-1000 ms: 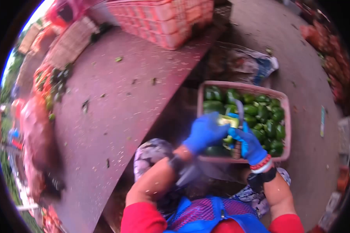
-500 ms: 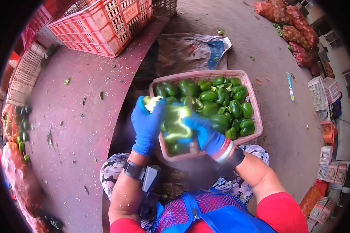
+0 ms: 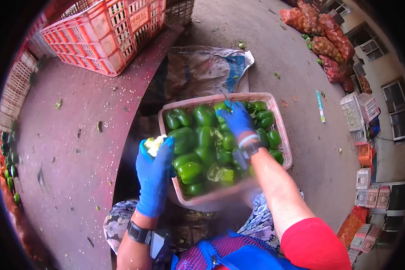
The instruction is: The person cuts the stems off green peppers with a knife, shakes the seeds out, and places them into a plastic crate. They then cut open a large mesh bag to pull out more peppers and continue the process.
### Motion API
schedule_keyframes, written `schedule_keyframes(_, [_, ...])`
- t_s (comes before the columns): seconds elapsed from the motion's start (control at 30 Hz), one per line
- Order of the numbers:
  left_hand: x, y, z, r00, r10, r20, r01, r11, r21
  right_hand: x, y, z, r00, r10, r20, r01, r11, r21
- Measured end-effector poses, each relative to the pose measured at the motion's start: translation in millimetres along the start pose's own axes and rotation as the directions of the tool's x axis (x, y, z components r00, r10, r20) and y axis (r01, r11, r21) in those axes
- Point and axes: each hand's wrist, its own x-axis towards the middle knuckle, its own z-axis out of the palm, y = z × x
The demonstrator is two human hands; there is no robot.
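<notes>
Pinching hand: in the head view, the left hand [image 3: 154,173], in a blue glove, grips a pale pepper core [image 3: 155,145] between thumb and fingers, which are closed in around its sides.
Pepper core: it sits at the fingertips, its seedy top showing above them, just beside the left rim of the pink crate [image 3: 281,130].
Reaching hand: the right hand [image 3: 238,120], also gloved in blue, is over the far part of the crate, fingers pointing down among the green peppers [image 3: 183,139]; whether they are closed on anything I cannot tell.
Grey edge: a thin strip [image 3: 226,98] shows by the right fingertips, too small to name.
Green peppers: they fill the crate beneath and around the right hand; a cut-open pepper [image 3: 220,173] lies near the front rim, well apart from its fingers.
Tabletop: pale specks dot the reddish surface [image 3: 83,135] left of the crate.
</notes>
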Motion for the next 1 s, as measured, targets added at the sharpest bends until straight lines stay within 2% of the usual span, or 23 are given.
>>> schedule_keyframes(0.03, [-2,3,0,1.0,-0.02,-0.001,0.02,0.999,-0.029,-6,-8,-1,0.994,-0.042,-0.098,0.036,0.998,-0.058])
schedule_keyframes(0.13, [-2,9,-4,0.989,-0.12,0.082,0.127,0.988,-0.088,-11,-22,1,0.991,-0.114,-0.072,0.084,0.942,-0.324])
schedule_keyframes(0.17, [1,6,-6,0.98,-0.149,0.136,0.165,0.98,-0.113,-5,-18,10,0.982,-0.161,-0.095,0.127,0.947,-0.295])
schedule_keyframes(0.23, [7,-2,-7,0.955,-0.192,0.228,0.23,0.961,-0.154,7,-9,16,0.987,-0.156,-0.032,0.147,0.969,-0.196])
schedule_keyframes(0.27, [8,-6,-6,0.948,-0.17,0.269,0.225,0.955,-0.191,8,-10,13,0.988,-0.154,-0.002,0.152,0.978,-0.144])
schedule_keyframes(0.37, [1,-4,1,0.917,-0.105,0.385,0.224,0.934,-0.278,3,-16,-16,0.951,-0.304,0.057,0.306,0.951,-0.044])
schedule_keyframes(0.4, [-1,-3,0,0.893,-0.095,0.439,0.213,0.95,-0.228,-1,-25,-27,0.972,-0.19,0.141,0.187,0.982,0.033])
schedule_keyframes(0.47, [-3,-7,-1,0.832,-0.084,0.548,0.183,0.975,-0.129,-10,-55,-59,0.946,0.028,0.324,-0.079,0.986,0.146])
schedule_keyframes(0.5, [-7,-9,1,0.807,-0.107,0.581,0.201,0.975,-0.099,-22,-53,-55,0.949,-0.102,0.298,-0.03,0.912,0.409])
schedule_keyframes(0.57, [-15,-1,8,0.779,-0.153,0.608,0.114,0.988,0.102,-61,-125,-105,0.768,0.018,0.64,-0.308,0.886,0.345])
schedule_keyframes(0.6, [-19,3,11,0.766,-0.179,0.618,0.067,0.977,0.201,-80,-147,-120,0.727,-0.031,0.686,-0.315,0.873,0.373])
schedule_keyframes(0.63, [-22,5,13,0.762,-0.153,0.629,0.034,0.98,0.198,-97,-155,-121,0.753,-0.157,0.639,-0.213,0.861,0.463])
schedule_keyframes(0.7, [-24,-2,14,0.759,-0.013,0.652,-0.162,0.965,0.207,-120,-155,-116,0.778,-0.303,0.551,-0.121,0.788,0.603])
schedule_keyframes(0.73, [-24,-5,14,0.749,0.058,0.66,-0.257,0.943,0.21,-127,-148,-109,0.792,-0.32,0.52,-0.134,0.74,0.659])
schedule_keyframes(0.83, [-23,-22,16,0.802,-0.071,0.593,-0.239,0.871,0.429,-138,-128,-84,0.792,-0.312,0.525,-0.215,0.662,0.718])
schedule_keyframes(0.87, [-22,-31,17,0.816,-0.097,0.57,-0.239,0.842,0.484,-137,-125,-78,0.793,-0.338,0.507,-0.149,0.699,0.699])
schedule_keyframes(0.9, [-21,-41,17,0.829,-0.055,0.557,-0.284,0.816,0.504,-135,-122,-72,0.792,-0.364,0.49,-0.081,0.732,0.676])
schedule_keyframes(1.0, [-14,-57,12,0.871,-0.099,0.481,-0.258,0.741,0.62,-130,-112,-58,0.805,-0.42,0.419,0.136,0.818,0.559])
